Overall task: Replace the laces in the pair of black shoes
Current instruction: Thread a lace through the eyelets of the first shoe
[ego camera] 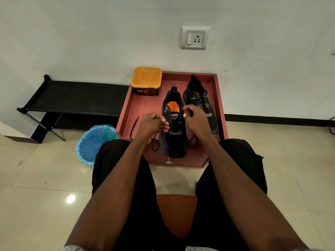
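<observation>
The head view looks down on a seated person whose bare forearms reach forward to a reddish-brown tray (143, 104) lying on the tiled floor against a white wall. Two black shoes stand in the tray. The nearer shoe (174, 140) sits in the middle with its toe toward the person and its orange insole showing. The left hand (153, 124) has its fingers curled, the grip pinching a black lace (155, 143) at the left side of the shoe's eyelets. The right hand (194, 117) is likewise curled, its grip pinching the lace at the right side of the eyelets. Slack loops of lace lie on the tray floor on either side of the shoe. The second shoe (199, 100) rests just beside the first, to its right and farther back, with laces in it. A separate black lace (133, 128) lies along the tray's left edge. A yellow-rimmed tub (146, 81) stands in the tray's far left corner. A bin with a blue liner (94, 142) stands on the floor left of the tray, near a low black rack (72, 98). A wall socket (194, 38) is mounted above.
</observation>
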A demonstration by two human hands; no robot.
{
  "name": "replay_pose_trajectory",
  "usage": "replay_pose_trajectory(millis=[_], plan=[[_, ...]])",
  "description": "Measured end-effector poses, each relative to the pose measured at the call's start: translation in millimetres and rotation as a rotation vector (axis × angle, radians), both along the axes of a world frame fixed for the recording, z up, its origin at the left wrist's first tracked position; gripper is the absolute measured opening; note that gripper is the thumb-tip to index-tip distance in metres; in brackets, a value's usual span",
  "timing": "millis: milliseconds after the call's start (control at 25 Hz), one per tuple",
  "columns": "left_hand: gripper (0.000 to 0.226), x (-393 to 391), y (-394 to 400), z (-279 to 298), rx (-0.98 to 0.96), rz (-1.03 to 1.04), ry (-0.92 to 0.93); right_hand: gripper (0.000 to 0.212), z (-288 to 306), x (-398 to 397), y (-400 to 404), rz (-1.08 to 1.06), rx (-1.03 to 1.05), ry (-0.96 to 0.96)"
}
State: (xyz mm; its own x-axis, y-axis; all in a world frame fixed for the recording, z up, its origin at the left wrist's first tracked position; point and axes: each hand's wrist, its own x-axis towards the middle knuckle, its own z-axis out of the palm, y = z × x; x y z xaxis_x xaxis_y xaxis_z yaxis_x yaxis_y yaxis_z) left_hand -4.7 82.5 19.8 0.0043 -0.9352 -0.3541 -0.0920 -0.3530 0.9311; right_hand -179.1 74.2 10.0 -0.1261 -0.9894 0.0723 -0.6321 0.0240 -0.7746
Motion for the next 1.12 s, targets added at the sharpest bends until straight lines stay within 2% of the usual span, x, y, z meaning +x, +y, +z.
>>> replay_pose_trajectory(millis=[120, 200, 320, 640, 720, 840, 920, 1000, 1120], plan=[[0.005, -3.4, 2.4, 2.2, -0.025, -0.022, -0.049, 0.028, -3.4, 11.8, 1.0, 0.195, 0.082, -0.036], [0.009, -4.8, 1.9, 1.8, -0.045, -0.039, -0.128, 0.022, -6.4, 16.2, 1.6, 0.232, 0.088, -0.022], [0.012, -7.9, 0.2, 3.3, -0.056, -0.015, -0.169, 0.012, -7.5, 17.4, 1.4, 0.194, 0.052, -0.074], [0.009, -20.3, -5.9, 0.2, -0.042, 0.067, -0.044, 0.009, -13.9, 21.0, -7.1, 0.096, 0.076, -0.152], [0.007, -21.1, -10.9, -5.5, -0.04, 0.13, -0.023, 0.009, -18.1, 23.8, -10.9, 0.064, 0.061, -0.095], [0.024, -18.4, -20.8, -14.7, -0.041, 0.314, -0.063, 0.013, -27.3, 26.4, -16.2, -0.027, 0.001, 0.188], [0.028, -17.9, -27.7, -23.4, 0.007, 0.346, -0.069, 0.015, -31.1, 29.9, -16.9, -0.06, 0.028, 0.33], [0.025, -19.3, -34.3, -33.2, 0.059, 0.328, -0.059, 0.017, -31.4, 34.3, -17.1, -0.067, 0.039, 0.389], [0.021, -21.3, -39.8, -45.4, 0.105, 0.308, -0.055, 0.017, -31.7, 37.5, -21.0, -0.056, 0.088, 0.349]])
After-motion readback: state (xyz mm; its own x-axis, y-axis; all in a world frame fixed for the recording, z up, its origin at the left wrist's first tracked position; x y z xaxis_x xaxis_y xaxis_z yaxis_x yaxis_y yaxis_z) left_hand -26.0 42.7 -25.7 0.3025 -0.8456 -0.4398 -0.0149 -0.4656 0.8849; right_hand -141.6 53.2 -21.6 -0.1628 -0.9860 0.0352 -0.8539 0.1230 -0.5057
